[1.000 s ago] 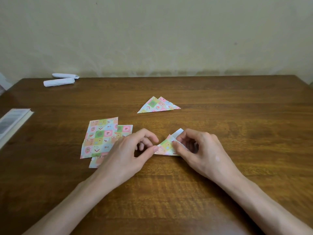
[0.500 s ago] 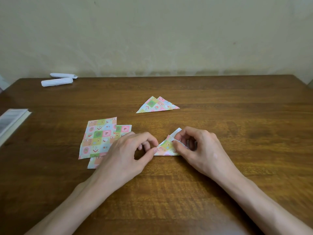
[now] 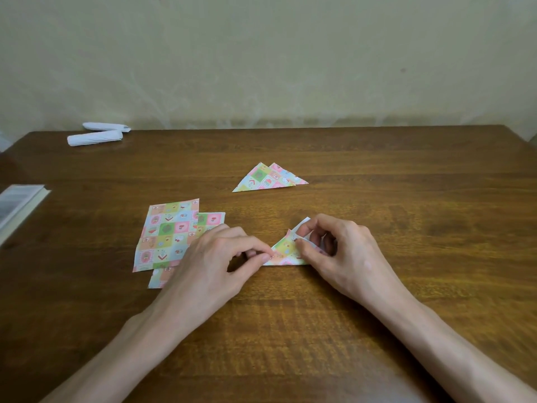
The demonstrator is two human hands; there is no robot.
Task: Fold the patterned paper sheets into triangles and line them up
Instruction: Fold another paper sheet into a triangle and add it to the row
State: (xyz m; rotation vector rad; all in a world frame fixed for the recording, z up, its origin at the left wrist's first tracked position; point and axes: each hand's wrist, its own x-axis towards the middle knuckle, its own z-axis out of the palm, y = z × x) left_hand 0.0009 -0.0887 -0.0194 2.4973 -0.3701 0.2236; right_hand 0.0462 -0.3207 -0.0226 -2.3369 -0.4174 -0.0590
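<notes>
Head view: half-folded sheet [image 3: 286, 251] lying on the bench [image 3: 406, 199], centre; left hand [image 3: 209, 257] grip pinching its left corner; right hand [image 3: 343, 257] grip pinching its raised flap; unfolded sheets [image 3: 165, 234] lying overlapped just left; two finished triangles [image 3: 267, 178] sitting overlapped farther back.

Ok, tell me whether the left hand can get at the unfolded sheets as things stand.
Probably yes. The left hand lies over the right edge of the unfolded sheets, nothing between them. But its fingers pinch the half-folded sheet and would have to let go first.
</notes>
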